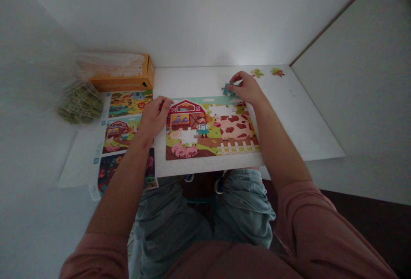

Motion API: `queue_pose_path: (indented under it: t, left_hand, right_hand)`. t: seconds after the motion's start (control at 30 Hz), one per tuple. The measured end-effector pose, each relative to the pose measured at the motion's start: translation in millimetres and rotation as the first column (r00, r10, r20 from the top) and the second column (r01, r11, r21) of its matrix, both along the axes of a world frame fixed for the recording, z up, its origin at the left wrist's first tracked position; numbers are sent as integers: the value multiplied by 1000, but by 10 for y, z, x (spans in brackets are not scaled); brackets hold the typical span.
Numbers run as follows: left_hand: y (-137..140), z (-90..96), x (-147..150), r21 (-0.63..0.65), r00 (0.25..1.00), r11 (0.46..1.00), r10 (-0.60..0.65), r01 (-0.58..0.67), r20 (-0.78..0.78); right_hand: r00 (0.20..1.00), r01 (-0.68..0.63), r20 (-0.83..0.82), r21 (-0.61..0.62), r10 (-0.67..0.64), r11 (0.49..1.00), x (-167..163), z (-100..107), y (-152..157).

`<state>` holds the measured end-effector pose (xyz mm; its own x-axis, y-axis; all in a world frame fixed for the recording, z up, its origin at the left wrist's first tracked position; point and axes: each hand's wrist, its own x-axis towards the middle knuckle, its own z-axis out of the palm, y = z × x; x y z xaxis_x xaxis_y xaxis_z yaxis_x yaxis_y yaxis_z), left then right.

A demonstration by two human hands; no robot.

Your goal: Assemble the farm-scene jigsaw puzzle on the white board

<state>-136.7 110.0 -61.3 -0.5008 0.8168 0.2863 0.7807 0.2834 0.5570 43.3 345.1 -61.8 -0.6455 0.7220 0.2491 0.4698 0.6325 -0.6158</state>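
Note:
A farm jigsaw puzzle (236,127) with a barn, a farmer and a cow lies on the white table (205,167). White gaps show at its lower left and above the cow. My right hand (246,88) pinches a teal puzzle piece (228,89) just beyond the puzzle's top edge; whether the piece touches the table I cannot tell. At the top left corner of the puzzle rests my left hand (156,114), its fingers curled together. What those fingers hold, if anything, is hidden.
Two loose pieces, one greenish (257,73) and one green and brown (277,72), lie at the back right. An orange box (120,83) stands at the back left, near a clear bag of pieces (80,103). A picture sheet (117,135) lies partly under my left forearm.

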Motion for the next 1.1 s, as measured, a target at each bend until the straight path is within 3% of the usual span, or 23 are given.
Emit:
queue_pose_path:
  t: [0.13, 0.27, 0.53, 0.83, 1.1]
  left_hand:
    - [0, 0, -9, -17, 1000, 1000, 7, -7, 1]
    - [0, -18, -21, -2, 1000, 1000, -4, 4, 5]
    - [2, -51, -42, 6, 1000, 1000, -13, 12, 17]
    - [30, -39, -27, -28, 1000, 1000, 12, -12, 16]
    - [34, -56, -30, 25, 999, 1000, 11, -10, -39]
  right_hand:
    - [962, -121, -261, -131, 84, 984, -19, 120, -63]
    - [904, -297, -392, -283, 172, 912, -34, 251, -209]
    - [869, -422, -423, -363, 256, 831, 22, 380, -437]
    - [867, -454, -401, -394, 296, 799, 56, 347, -410]
    - [800, -590, -399, -389, 449, 707, 71, 255, -339]
